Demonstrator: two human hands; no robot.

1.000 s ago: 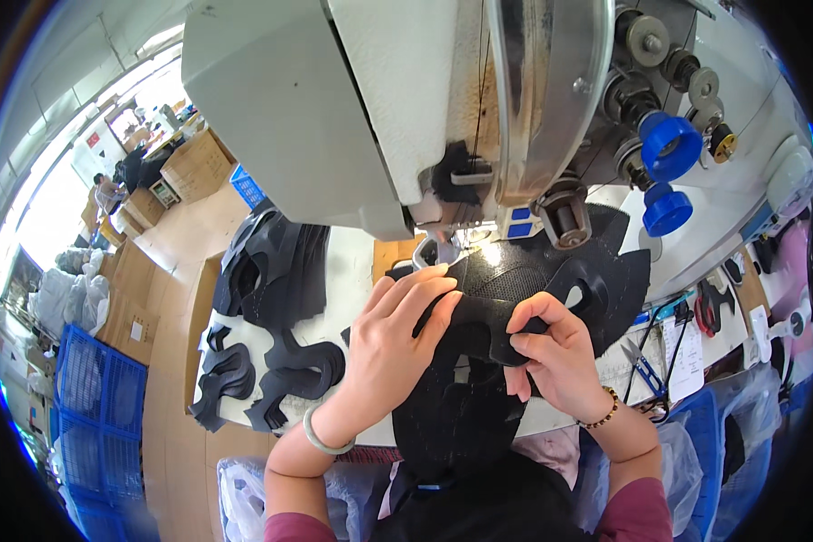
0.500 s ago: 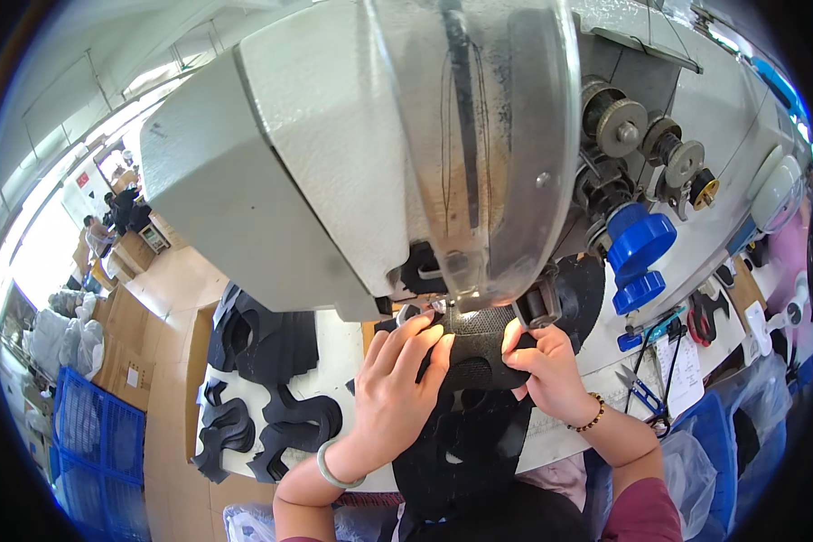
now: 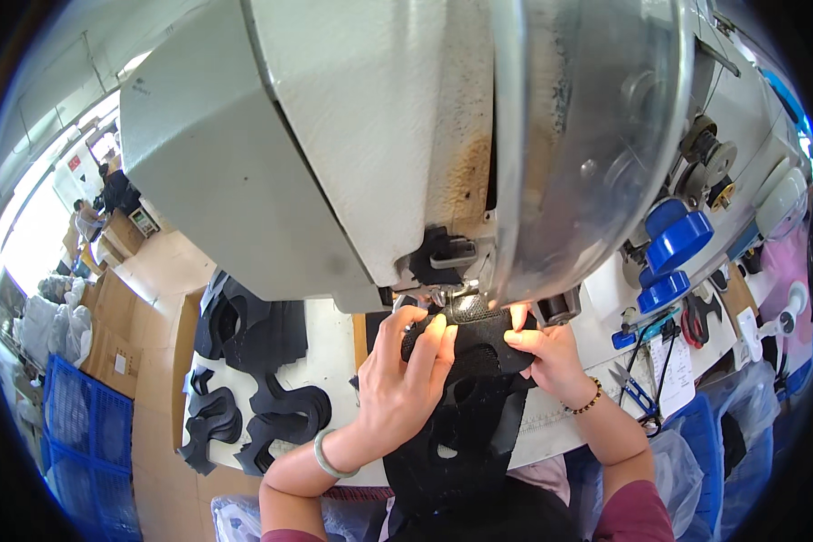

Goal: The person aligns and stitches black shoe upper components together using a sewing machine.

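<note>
A black mesh shoe-upper piece lies under the needle area of a grey sewing machine, its front edge toward me. My left hand, with a pale bangle at the wrist, presses bent fingertips onto the piece's left side. On the right side, my right hand pinches the edge between thumb and forefinger; a beaded bracelet circles that wrist. Light falls on the mesh by the presser foot. More joined black pieces hang from the table edge toward my lap.
Stacks of black cut pieces and curved strips lie on the white table at left. To the right are thread snips, a paper slip and blue knobs. Blue crates and cartons stand on the floor.
The view has come closer to the machine, which looks larger. The shoe-upper piece is turned slightly under the foot; both hands keep their hold on it.
</note>
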